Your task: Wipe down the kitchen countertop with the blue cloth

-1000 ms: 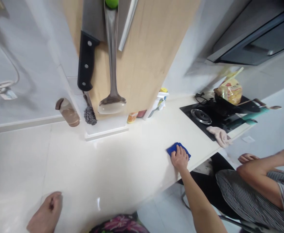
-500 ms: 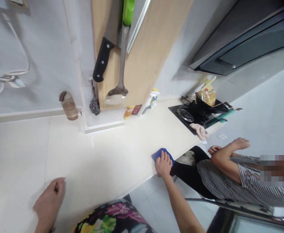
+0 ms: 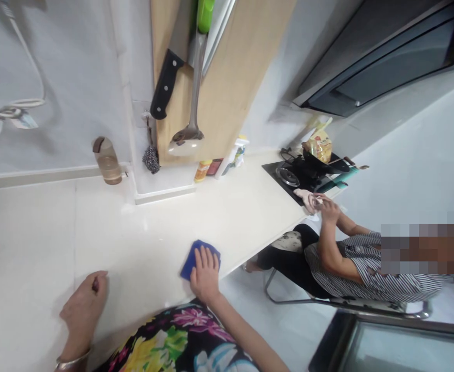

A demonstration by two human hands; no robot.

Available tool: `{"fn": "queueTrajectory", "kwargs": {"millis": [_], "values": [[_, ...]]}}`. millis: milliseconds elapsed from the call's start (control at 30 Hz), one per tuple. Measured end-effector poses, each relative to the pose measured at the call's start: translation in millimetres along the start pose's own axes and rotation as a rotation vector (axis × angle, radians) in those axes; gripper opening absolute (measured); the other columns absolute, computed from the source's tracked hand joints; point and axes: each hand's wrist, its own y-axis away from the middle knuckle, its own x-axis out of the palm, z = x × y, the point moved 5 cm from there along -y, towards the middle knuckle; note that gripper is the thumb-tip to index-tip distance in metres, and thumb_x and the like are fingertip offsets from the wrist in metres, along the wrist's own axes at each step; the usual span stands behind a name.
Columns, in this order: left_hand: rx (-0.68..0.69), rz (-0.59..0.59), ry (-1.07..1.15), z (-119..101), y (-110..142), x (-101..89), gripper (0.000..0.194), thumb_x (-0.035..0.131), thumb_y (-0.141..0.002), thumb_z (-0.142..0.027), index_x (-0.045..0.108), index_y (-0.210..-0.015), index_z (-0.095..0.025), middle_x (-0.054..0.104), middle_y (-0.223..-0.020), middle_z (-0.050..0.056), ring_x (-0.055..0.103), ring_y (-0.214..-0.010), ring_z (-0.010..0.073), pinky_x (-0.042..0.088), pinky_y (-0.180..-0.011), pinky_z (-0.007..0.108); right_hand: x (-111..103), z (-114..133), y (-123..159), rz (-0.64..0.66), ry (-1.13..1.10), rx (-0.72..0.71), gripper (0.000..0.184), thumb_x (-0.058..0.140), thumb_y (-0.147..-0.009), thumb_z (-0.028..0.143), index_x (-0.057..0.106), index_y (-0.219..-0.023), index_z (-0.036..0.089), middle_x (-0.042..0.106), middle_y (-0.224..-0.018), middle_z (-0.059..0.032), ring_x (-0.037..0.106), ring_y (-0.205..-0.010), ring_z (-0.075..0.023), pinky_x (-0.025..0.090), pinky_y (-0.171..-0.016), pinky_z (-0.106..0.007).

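My right hand (image 3: 204,274) lies flat on a blue cloth (image 3: 194,256), pressing it onto the white countertop (image 3: 165,227) near its front edge. My left hand (image 3: 82,310) rests on the countertop at the lower left with its fingers curled under; whether they hold anything is hidden. A bracelet shows at that wrist.
A wooden board (image 3: 227,77) stands at the back with a black-handled knife (image 3: 166,88) and a ladle (image 3: 190,129) hanging on it. Beside it are a brown bottle (image 3: 105,161), a steel scourer (image 3: 151,158) and condiment jars (image 3: 202,170). Another person (image 3: 351,258) sits at the right, hands by the gas stove (image 3: 300,175).
My right hand has slid the blue cloth leftward along the counter's front edge toward me. The seated person has brought both hands up to the counter by the stove.
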Motion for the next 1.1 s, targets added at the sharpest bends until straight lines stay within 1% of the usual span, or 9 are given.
{"fn": "queueTrajectory", "kwargs": {"millis": [100, 200, 300, 433, 567, 700, 833, 967, 1100], "values": [[-0.009, -0.006, -0.005, -0.5, 0.7, -0.8, 0.041, 0.041, -0.093, -0.051, 0.069, -0.116, -0.032, 0.072, -0.097, 0.005, 0.058, -0.071, 0.0199, 0.035, -0.063, 0.030, -1.5, 17.5, -5.7, 0.002, -0.069, -0.090, 0.067, 0.046, -0.094, 0.037, 0.029, -0.156, 0.019, 0.034, -0.161, -0.0110, 0.025, -0.149, -0.0284, 0.015, -0.123, -0.052], [-0.015, -0.004, -0.023, 0.1, 0.5, -1.3, 0.044, 0.037, -0.093, -0.053, 0.069, -0.115, -0.032, 0.072, -0.096, 0.006, 0.058, -0.071, 0.0211, 0.036, -0.065, 0.031, -1.5, 9.1, -12.1, -0.001, -0.122, -0.150, 0.065, 0.047, -0.091, 0.033, 0.034, -0.154, 0.021, 0.035, -0.161, -0.0077, 0.027, -0.148, -0.0256, 0.018, -0.123, -0.049], [0.000, 0.013, -0.025, 1.5, -1.1, -0.5, 0.045, 0.037, -0.093, -0.056, 0.069, -0.115, -0.032, 0.072, -0.097, 0.006, 0.059, -0.073, 0.0220, 0.036, -0.065, 0.031, -3.4, -21.1, -16.8, -0.033, -0.120, -0.137, 0.063, 0.045, -0.089, 0.028, 0.038, -0.152, 0.022, 0.038, -0.159, -0.0065, 0.029, -0.148, -0.0242, 0.021, -0.122, -0.047], [0.010, 0.020, -0.022, 2.7, -2.5, 1.0, 0.045, 0.037, -0.093, -0.056, 0.069, -0.114, -0.032, 0.073, -0.098, 0.006, 0.061, -0.075, 0.0223, 0.036, -0.065, 0.031, -9.1, -72.4, -17.1, -0.074, -0.035, 0.000, 0.059, 0.040, -0.092, 0.025, 0.040, -0.151, 0.020, 0.042, -0.156, -0.0085, 0.032, -0.146, -0.0250, 0.025, -0.121, -0.048], [0.007, 0.003, -0.020, 2.2, -1.6, 1.5, 0.043, 0.039, -0.094, -0.053, 0.068, -0.116, -0.031, 0.073, -0.106, 0.006, 0.063, -0.080, 0.0228, 0.036, -0.066, 0.031, -8.1, -91.6, -9.0, -0.058, 0.062, 0.108, 0.056, 0.034, -0.095, 0.026, 0.040, -0.150, 0.015, 0.042, -0.156, -0.0113, 0.032, -0.147, -0.0266, 0.025, -0.120, -0.050], [0.026, 0.010, -0.036, 2.5, -1.3, 3.4, 0.041, 0.042, -0.095, -0.051, 0.069, -0.117, -0.030, 0.074, -0.109, 0.005, 0.064, -0.082, 0.0226, 0.036, -0.065, 0.031, -0.1, -63.1, -1.6, -0.012, 0.121, 0.131, 0.063, 0.037, -0.093, 0.028, 0.032, -0.154, 0.012, 0.034, -0.160, -0.0155, 0.027, -0.149, -0.0330, 0.021, -0.120, -0.057], [0.043, -0.020, -0.046, 2.8, -1.1, 3.8, 0.039, 0.043, -0.096, -0.047, 0.069, -0.116, -0.028, 0.075, -0.106, 0.005, 0.065, -0.080, 0.0205, 0.036, -0.063, 0.029, 7.1, -8.3, -10.6, 0.082, 0.086, -0.028, 0.068, 0.042, -0.092, 0.035, 0.029, -0.155, 0.012, 0.029, -0.162, -0.0158, 0.023, -0.150, -0.0350, 0.017, -0.121, -0.059], [0.034, 0.001, -0.046, 1.9, -0.3, 4.2, 0.036, 0.043, -0.097, -0.044, 0.070, -0.115, -0.027, 0.075, -0.105, 0.005, 0.065, -0.083, 0.0202, 0.037, -0.065, 0.028, 9.9, 30.1, -41.7, 0.114, 0.009, -0.154, 0.070, 0.043, -0.093, 0.038, 0.026, -0.156, 0.014, 0.027, -0.163, -0.0157, 0.021, -0.151, -0.0344, 0.013, -0.122, -0.058], [0.028, 0.013, -0.036, 1.3, 0.4, 3.3, 0.035, 0.043, -0.097, -0.043, 0.069, -0.114, -0.028, 0.075, -0.109, 0.003, 0.066, -0.088, 0.0203, 0.038, -0.069, 0.028, 16.4, 35.0, -88.4, 0.097, -0.033, -0.167, 0.067, 0.043, -0.092, 0.033, 0.030, -0.155, 0.014, 0.030, -0.162, -0.0152, 0.023, -0.149, -0.0325, 0.013, -0.122, -0.056]]}}
